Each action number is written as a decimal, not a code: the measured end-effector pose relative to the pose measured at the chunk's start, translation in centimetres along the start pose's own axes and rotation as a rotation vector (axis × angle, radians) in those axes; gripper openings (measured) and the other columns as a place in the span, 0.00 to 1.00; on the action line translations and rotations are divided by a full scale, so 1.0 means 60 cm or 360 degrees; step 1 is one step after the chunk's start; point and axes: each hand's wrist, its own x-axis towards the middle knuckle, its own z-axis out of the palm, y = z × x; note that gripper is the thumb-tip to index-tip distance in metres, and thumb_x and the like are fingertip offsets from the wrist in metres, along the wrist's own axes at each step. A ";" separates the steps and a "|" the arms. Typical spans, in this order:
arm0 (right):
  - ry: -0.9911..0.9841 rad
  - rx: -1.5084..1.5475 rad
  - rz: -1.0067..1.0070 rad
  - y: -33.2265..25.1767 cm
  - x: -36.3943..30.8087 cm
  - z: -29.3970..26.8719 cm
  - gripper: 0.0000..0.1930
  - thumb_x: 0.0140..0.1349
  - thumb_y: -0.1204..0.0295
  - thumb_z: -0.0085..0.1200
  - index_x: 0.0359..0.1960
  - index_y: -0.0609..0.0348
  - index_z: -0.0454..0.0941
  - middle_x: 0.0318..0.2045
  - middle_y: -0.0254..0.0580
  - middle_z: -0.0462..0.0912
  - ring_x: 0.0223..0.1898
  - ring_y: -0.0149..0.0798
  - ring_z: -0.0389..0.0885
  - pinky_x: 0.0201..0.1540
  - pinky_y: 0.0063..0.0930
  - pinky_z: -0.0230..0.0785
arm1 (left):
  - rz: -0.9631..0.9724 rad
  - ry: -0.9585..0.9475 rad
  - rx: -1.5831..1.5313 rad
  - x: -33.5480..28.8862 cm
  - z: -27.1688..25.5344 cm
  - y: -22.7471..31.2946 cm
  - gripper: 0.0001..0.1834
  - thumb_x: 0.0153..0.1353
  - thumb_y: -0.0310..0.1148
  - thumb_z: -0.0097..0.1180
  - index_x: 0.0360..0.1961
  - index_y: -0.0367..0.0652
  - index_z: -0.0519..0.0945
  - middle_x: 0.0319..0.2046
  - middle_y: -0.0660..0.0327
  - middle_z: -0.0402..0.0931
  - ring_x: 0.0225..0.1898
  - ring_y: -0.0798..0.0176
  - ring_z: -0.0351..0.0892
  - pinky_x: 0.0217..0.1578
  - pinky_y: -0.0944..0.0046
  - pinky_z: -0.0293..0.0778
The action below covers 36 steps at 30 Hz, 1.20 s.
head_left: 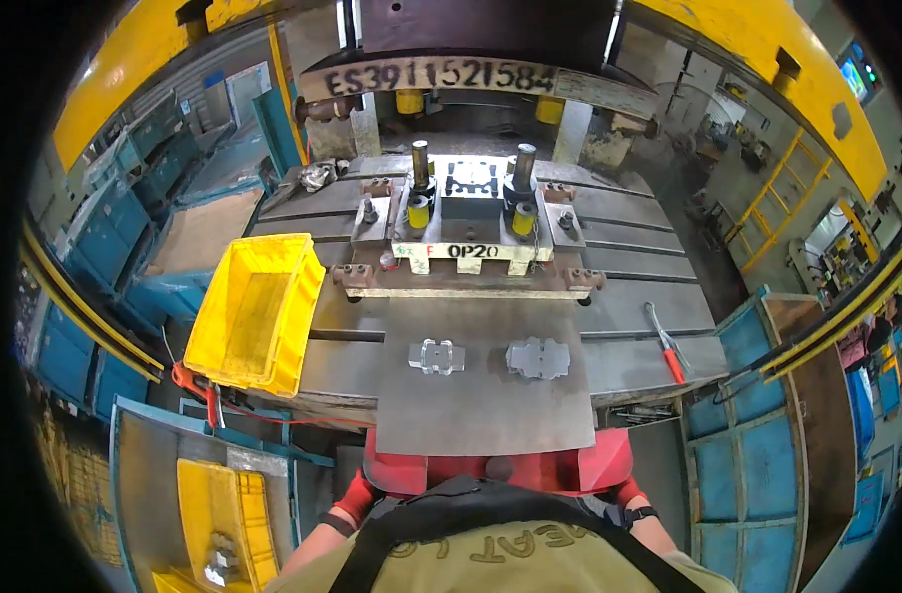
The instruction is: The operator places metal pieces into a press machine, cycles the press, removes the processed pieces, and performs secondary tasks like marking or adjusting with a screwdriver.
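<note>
Position left hand (355, 495) and right hand (629, 491) evenly at opposite ends of the red housing (545, 471), lower centre of frame; fingers are hidden, so their closure cannot be determined.

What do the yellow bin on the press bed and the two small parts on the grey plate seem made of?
Yellow bin: probably moulded plastic; even colour, soft sheen, thick rim.
Left part: likely bare metal, from its bright glints.
Right part: probably metal too, but a duller grey; exact alloys unclear.
</note>
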 end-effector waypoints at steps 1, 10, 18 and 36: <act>0.0002 -0.0282 -0.0218 0.018 0.014 0.007 0.20 0.52 0.58 0.42 0.46 0.51 0.66 0.45 0.40 0.69 0.45 0.38 0.68 0.46 0.30 0.60 | 0.0015 0.0024 0.0040 0.003 0.002 -0.004 0.21 0.53 0.47 0.44 0.43 0.46 0.68 0.39 0.58 0.69 0.39 0.63 0.68 0.39 0.65 0.65; 0.0022 -0.0465 -0.0082 -0.005 0.035 0.029 0.17 0.50 0.62 0.47 0.43 0.49 0.68 0.43 0.38 0.71 0.44 0.36 0.69 0.44 0.26 0.62 | 0.0059 0.0079 0.0171 0.014 -0.020 -0.014 0.20 0.52 0.47 0.46 0.41 0.44 0.69 0.38 0.58 0.70 0.38 0.63 0.69 0.39 0.65 0.65; 0.0138 0.1147 0.0518 -0.119 -0.015 0.011 0.18 0.48 0.60 0.49 0.41 0.52 0.70 0.38 0.37 0.75 0.38 0.37 0.73 0.37 0.25 0.66 | 0.0082 0.0059 0.0248 0.017 -0.037 -0.026 0.20 0.51 0.46 0.47 0.39 0.43 0.71 0.36 0.58 0.71 0.38 0.64 0.69 0.38 0.66 0.65; 0.0697 -0.0010 0.0649 -0.176 -0.021 -0.100 0.20 0.47 0.62 0.50 0.41 0.58 0.69 0.37 0.48 0.74 0.39 0.47 0.71 0.42 0.32 0.62 | 0.0120 -0.0237 0.0542 -0.041 -0.163 0.060 0.19 0.49 0.45 0.50 0.35 0.40 0.74 0.33 0.57 0.73 0.36 0.65 0.70 0.38 0.67 0.65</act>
